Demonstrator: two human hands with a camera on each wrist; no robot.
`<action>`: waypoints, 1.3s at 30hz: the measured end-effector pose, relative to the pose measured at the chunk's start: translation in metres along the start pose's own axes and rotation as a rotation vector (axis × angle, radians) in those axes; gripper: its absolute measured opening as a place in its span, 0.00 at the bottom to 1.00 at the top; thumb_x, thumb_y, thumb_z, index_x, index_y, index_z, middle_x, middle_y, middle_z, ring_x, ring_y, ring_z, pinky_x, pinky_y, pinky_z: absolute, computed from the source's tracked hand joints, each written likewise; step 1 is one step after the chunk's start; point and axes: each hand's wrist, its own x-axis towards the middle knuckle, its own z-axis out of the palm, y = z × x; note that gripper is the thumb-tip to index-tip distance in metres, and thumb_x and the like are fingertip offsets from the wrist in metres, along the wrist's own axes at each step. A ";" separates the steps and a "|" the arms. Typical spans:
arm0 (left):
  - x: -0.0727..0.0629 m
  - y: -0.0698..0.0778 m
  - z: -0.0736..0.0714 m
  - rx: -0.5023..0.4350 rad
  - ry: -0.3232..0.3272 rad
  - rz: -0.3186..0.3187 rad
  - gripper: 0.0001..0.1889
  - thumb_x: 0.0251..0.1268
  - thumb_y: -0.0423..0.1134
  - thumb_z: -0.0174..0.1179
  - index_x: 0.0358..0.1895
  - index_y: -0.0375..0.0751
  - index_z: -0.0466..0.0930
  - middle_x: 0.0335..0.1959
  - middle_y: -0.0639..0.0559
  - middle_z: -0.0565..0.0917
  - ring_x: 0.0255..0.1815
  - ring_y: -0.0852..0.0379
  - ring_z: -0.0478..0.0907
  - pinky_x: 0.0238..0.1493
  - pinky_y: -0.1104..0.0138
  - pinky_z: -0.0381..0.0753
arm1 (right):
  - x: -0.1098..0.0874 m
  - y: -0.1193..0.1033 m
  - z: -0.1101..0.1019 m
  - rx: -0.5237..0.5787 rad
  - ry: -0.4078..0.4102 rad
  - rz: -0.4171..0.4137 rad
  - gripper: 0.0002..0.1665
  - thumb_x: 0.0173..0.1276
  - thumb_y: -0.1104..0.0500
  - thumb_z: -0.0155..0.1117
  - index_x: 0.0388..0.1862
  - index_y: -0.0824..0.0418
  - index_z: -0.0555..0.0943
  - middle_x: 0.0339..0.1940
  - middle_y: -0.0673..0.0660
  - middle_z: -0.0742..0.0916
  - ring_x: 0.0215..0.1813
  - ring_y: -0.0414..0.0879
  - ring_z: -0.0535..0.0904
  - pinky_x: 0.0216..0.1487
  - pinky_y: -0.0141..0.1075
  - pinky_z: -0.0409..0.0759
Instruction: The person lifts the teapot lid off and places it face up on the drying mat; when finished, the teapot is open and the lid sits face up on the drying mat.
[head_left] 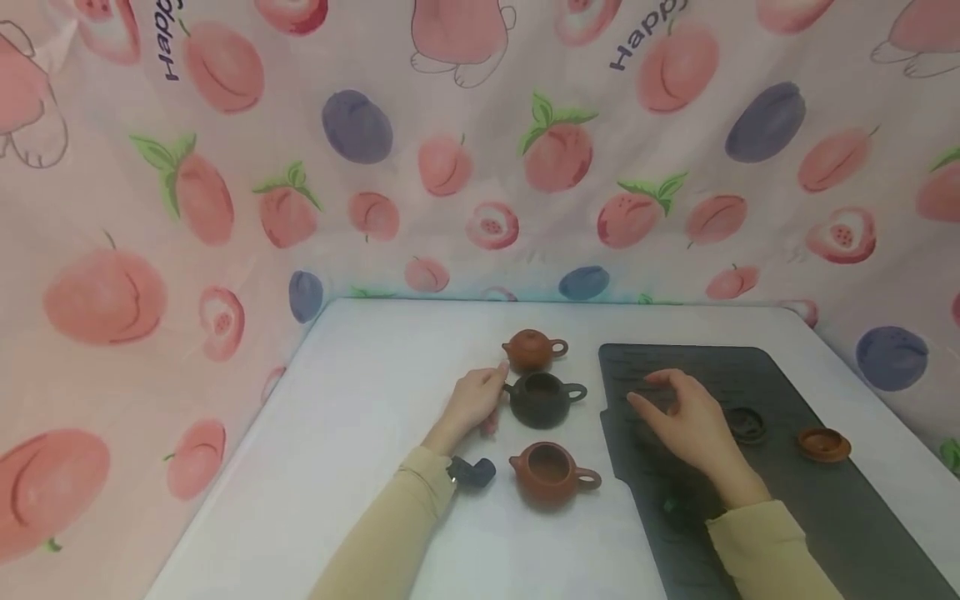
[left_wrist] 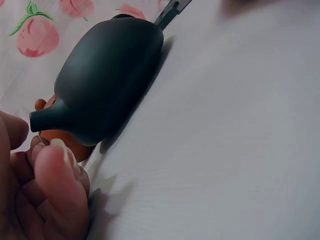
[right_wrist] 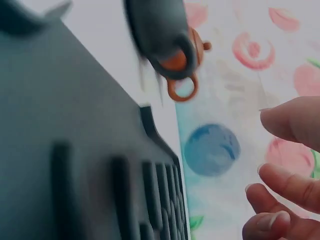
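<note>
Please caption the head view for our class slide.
Left hand beside a round, black, lidless teapot between two reddish-brown teapots; right hand above a long, dark-grey tray.

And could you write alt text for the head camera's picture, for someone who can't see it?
A person's left hand is beside the spout of a dark teapot, which stands between two brown teapots on a white table. The right hand, holding nothing, hovers over a dark tray. A fruit-print backdrop rises behind.

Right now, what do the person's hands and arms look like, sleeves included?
The left hand and right hand are gloveless. The left sleeve and right sleeve are long, plain and pale tan. A small dark device sits by the left cuff.
</note>
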 end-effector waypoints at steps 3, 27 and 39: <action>0.004 0.001 -0.002 -0.022 0.004 0.008 0.31 0.82 0.62 0.43 0.28 0.38 0.74 0.09 0.48 0.75 0.07 0.55 0.75 0.12 0.66 0.73 | 0.003 -0.007 0.006 0.012 -0.025 -0.029 0.33 0.73 0.40 0.67 0.62 0.64 0.76 0.55 0.66 0.82 0.31 0.48 0.74 0.28 0.41 0.73; 0.059 0.002 -0.013 -0.071 0.062 0.001 0.26 0.82 0.57 0.47 0.34 0.36 0.76 0.12 0.48 0.75 0.07 0.54 0.76 0.12 0.65 0.75 | 0.129 -0.082 0.049 -0.111 -0.286 -0.141 0.30 0.73 0.39 0.64 0.55 0.64 0.76 0.44 0.61 0.84 0.48 0.57 0.81 0.51 0.51 0.80; 0.057 -0.005 -0.008 -0.117 0.000 -0.003 0.26 0.83 0.56 0.45 0.31 0.38 0.73 0.14 0.48 0.74 0.10 0.54 0.76 0.15 0.62 0.80 | 0.140 -0.115 0.075 -0.311 -0.351 -0.130 0.25 0.81 0.41 0.52 0.48 0.63 0.78 0.34 0.58 0.83 0.38 0.54 0.80 0.46 0.50 0.83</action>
